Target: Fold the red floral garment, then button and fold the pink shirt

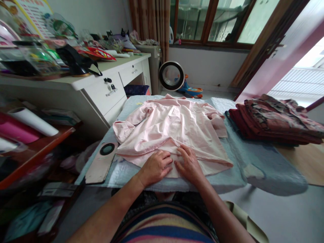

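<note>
A pale pink shirt (174, 121) lies spread over the padded, light blue cloth-covered surface in front of me, collar at the far end and sleeves out to both sides. Its upper layer is wrinkled, and near the hem it rises in a small fold between my hands. My left hand (157, 167) rests on the hem area, its fingers bent but apart. Beside it, my right hand (189, 165) lies on the fabric with its fingers spread. Neither hand visibly grips the cloth.
A phone (101, 163) lies at the surface's left edge. Folded dark red and patterned clothes (278, 118) are stacked to the right. A cluttered white desk (98, 98) and a shelf with rolls (30, 125) stand left. Behind is a washing machine with its round door (172, 76) open.
</note>
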The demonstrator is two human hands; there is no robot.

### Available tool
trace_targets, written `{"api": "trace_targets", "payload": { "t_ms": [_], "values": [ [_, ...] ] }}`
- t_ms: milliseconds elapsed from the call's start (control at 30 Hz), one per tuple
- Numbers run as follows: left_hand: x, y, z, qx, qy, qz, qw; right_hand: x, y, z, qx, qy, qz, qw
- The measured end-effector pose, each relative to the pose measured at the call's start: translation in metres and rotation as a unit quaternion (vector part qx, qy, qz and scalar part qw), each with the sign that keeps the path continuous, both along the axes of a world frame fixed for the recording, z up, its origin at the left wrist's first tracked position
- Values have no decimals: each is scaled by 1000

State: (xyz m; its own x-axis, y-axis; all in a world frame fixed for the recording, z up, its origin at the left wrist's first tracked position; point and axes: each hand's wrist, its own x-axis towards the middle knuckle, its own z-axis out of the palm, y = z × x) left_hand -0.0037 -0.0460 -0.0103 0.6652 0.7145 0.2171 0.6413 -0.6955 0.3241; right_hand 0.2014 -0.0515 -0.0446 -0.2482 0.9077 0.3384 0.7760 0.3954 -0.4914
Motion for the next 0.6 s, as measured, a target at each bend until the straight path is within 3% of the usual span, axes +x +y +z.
{"api": "trace_targets", "payload": {
  "t_ms": [133,367,600],
  "values": [
    [5,-4,-2,-13,4,8,1000,0,1,1,15,11,-10,1000],
    [11,-4,-3,-42,-19,-38,998,-1,2,3,20,6,-35,999],
    [17,1,-5,-13,-17,-22,1000,1,4,1,15,-8,-41,999]
  ]
}}
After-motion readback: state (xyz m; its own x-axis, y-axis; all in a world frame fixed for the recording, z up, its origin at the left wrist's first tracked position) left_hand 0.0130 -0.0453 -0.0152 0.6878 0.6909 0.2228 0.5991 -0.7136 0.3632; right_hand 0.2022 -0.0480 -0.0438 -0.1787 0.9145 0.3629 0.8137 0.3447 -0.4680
